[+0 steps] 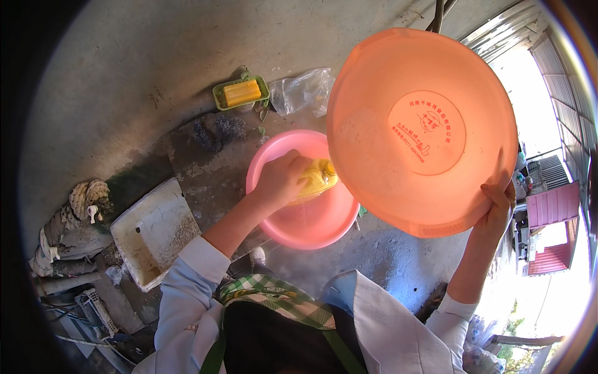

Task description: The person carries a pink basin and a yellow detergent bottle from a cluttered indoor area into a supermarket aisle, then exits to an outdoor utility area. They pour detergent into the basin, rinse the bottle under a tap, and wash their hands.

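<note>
An orange plastic basin (364, 145), with red print on its round bottom, is held up tilted at the right by my right hand (497, 205), which grips its lower right rim. My left hand (280, 180) grasps a yellow plastic bottle (315, 182) with an orange-yellow cap, lying tilted over the pink plastic basin (308, 240). The pink basin stands below, partly hidden by my left hand and the orange basin's edge. Whether the bottle touches the pink basin cannot be told.
Behind stand a green soap dish (218, 97) with a yellow soap bar (242, 92), a clear plastic bag (301, 91) and dark scouring pads (217, 131). A dirty white sink (161, 233) lies at the left, near a cloth-wrapped pipe (70, 229). A concrete wall (154, 56) rises beyond.
</note>
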The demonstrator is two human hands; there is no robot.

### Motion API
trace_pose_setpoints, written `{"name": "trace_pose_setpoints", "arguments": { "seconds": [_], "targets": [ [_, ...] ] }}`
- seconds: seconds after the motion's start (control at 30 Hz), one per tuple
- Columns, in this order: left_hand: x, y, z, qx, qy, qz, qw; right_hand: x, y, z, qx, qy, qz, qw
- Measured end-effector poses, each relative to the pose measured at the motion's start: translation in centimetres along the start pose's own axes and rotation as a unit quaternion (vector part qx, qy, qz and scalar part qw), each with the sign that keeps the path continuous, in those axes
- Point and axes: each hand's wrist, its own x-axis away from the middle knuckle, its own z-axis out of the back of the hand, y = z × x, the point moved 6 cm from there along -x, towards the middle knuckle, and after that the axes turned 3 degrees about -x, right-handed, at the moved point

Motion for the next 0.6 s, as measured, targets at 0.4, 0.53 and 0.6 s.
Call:
{"name": "trace_pose_setpoints", "arguments": {
  "seconds": [0.4, 0.53, 0.6],
  "targets": [
    [0.2, -0.1, 0.3, -0.005, -0.002, 0.002, 1.000, 0.4, -0.4, -0.6, 0.005, 0.006, 0.005, 1.000],
    [0.2, -0.1, 0.3, -0.007, -0.002, 0.005, 1.000, 0.3, -0.6, -0.6, 0.012, -0.003, 0.008, 1.000],
    [0.1, 0.0, 0.4, -0.008, -0.001, 0.004, 1.000, 0.3, -0.5, -0.5, 0.010, -0.006, 0.008, 1.000]
  ]
}}
